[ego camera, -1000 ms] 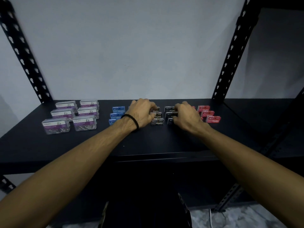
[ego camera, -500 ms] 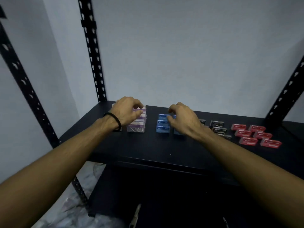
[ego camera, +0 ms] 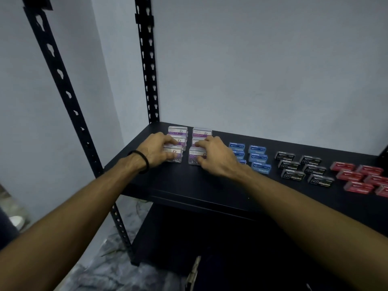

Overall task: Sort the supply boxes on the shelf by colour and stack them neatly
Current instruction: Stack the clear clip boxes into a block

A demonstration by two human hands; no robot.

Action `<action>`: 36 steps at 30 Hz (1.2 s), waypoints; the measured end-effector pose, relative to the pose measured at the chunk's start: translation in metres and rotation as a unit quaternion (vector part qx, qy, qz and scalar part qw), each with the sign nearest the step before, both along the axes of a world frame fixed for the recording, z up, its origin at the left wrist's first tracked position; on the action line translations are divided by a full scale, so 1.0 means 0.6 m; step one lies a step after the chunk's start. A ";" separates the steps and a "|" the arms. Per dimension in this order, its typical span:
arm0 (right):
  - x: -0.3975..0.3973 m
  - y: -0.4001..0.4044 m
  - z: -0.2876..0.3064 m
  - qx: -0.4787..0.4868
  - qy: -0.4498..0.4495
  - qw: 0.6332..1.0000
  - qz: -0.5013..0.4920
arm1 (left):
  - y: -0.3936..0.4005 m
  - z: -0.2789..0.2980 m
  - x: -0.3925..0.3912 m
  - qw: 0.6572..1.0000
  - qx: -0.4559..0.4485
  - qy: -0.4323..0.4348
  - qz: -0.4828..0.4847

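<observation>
Clear paper clip boxes with purple labels [ego camera: 177, 131] lie in two short rows at the left end of the black shelf [ego camera: 189, 185]. My left hand [ego camera: 156, 149], with a black band at the wrist, is closed over the front box of the left row [ego camera: 176, 151]. My right hand [ego camera: 218, 156] holds the front box of the right row [ego camera: 194, 154] between fingers and thumb. To the right lie groups of blue boxes [ego camera: 258, 157], black staple boxes [ego camera: 302, 168] and red boxes [ego camera: 359, 177], each flat on the shelf in two rows.
Two black perforated uprights [ego camera: 147, 59] [ego camera: 69, 97] frame the shelf's left end, with a grey wall behind. A lower shelf sits in shadow underneath. A white shoe [ego camera: 16, 221] shows on the floor at far left.
The view and both hands have shifted left along the shelf, from the black boxes, over the blue ones, onto the purple paper clip boxes.
</observation>
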State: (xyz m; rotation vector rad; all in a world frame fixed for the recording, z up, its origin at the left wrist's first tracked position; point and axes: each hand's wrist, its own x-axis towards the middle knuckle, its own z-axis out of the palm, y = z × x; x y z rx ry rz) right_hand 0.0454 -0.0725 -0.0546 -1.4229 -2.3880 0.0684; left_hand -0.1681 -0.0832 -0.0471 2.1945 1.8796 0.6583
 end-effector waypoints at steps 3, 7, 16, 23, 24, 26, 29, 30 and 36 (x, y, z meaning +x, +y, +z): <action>-0.002 0.007 -0.003 -0.005 -0.007 1.000 -0.002 | 0.009 -0.012 -0.002 1.000 -0.005 -0.014 0.007; 0.000 0.012 -0.001 -0.014 0.000 1.000 0.011 | 0.020 -0.019 -0.003 0.999 -0.004 -0.037 0.002; -0.006 0.012 -0.001 -0.047 0.022 0.999 0.008 | 0.028 -0.023 -0.005 0.998 -0.017 -0.064 -0.004; -0.006 0.012 0.004 -0.058 0.024 0.998 0.007 | 0.020 -0.019 -0.002 0.996 -0.026 -0.086 -0.005; -0.006 0.011 0.004 -0.060 0.023 0.998 0.008 | 0.019 -0.019 -0.001 0.996 -0.026 -0.083 -0.007; -0.003 0.009 0.005 -0.062 0.022 0.998 0.009 | 0.016 -0.018 0.001 0.997 -0.028 -0.078 -0.009; 0.002 0.002 0.004 -0.058 0.022 0.998 0.010 | 0.010 -0.018 0.005 0.996 -0.035 -0.083 -0.016; 0.003 -0.001 0.003 -0.057 0.023 0.998 0.009 | 0.008 -0.018 0.006 0.996 -0.035 -0.084 -0.018; 0.012 -0.021 -0.001 -0.051 0.027 0.998 0.010 | -0.010 -0.015 0.016 0.995 -0.035 -0.090 -0.041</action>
